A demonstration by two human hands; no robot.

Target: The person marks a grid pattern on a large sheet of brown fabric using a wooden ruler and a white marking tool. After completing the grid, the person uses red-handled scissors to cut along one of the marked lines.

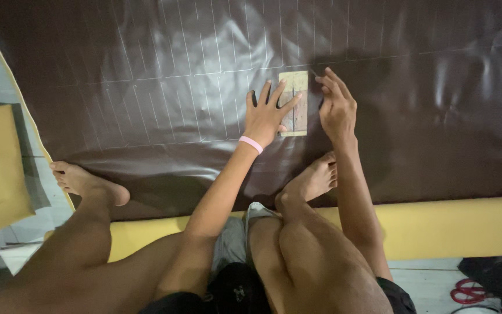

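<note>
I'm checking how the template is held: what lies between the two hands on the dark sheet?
In the head view, the pale rectangular template lies between the left hand, pressing on it, and the right hand at its right edge.

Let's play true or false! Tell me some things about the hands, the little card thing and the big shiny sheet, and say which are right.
1. The left hand lies flat on the pale rectangular template. True.
2. The right hand holds red scissors. False: it is by the template's right edge; the red-handled scissors lie on the floor.
3. The dark brown sheet has rows of drawn rectangles. True.
4. The pink wristband is on the right wrist. False: it is on the left.
</note>
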